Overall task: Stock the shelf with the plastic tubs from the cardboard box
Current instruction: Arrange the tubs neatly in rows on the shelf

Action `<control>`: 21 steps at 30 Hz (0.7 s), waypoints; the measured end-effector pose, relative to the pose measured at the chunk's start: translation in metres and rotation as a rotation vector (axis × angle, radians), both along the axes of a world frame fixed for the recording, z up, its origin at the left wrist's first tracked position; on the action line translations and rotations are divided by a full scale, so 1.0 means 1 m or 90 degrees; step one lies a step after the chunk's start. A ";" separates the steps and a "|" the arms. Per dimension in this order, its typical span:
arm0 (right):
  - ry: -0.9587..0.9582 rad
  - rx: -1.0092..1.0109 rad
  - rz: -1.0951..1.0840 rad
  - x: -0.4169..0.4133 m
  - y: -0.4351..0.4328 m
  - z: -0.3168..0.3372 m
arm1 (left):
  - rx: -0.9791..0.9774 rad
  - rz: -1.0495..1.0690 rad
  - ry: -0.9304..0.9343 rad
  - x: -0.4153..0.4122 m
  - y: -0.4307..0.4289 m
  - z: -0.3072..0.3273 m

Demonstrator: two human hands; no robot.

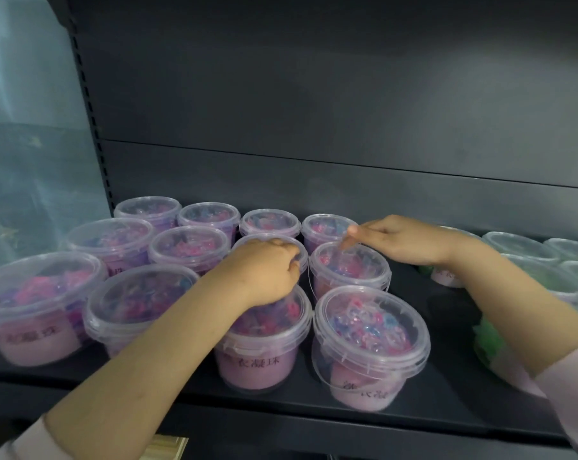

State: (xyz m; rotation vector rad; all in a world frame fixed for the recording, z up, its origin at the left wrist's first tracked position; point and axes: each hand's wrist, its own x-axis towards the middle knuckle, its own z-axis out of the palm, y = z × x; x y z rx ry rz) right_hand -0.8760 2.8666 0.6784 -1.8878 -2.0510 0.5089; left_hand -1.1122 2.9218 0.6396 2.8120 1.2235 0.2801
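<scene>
pink-filled tubs [370, 330] crowd the shelf's [447, 390] left end; left hand [264, 270] grips 1 lid [247, 241], right hand [400, 242] pinches the next tub's [350, 273] handle [309, 281].

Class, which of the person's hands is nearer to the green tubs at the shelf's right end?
Right. The right hand sits just left of the green tubs, its forearm passing over some; the left hand is further left, on a pink tub.

front-centre tub [261, 356], pink label reads 衣凝珠 in dark characters, one blurred character before it, front-right tub [369, 346], pink label – 衣凝 legible, rest curving out of sight, front-left tub [32, 313], label – seemingly 凝珠, heavily blurred, remaining labels unreadable
</scene>
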 end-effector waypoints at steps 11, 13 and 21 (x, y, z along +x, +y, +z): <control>-0.027 -0.006 -0.006 -0.012 -0.008 -0.017 | -0.010 0.011 -0.004 -0.001 0.001 0.002; -0.034 0.004 -0.002 -0.018 -0.014 -0.014 | -0.052 0.009 -0.059 -0.003 0.001 0.006; -0.026 0.134 0.073 -0.047 -0.100 0.002 | -0.026 -0.143 -0.252 -0.040 -0.046 0.017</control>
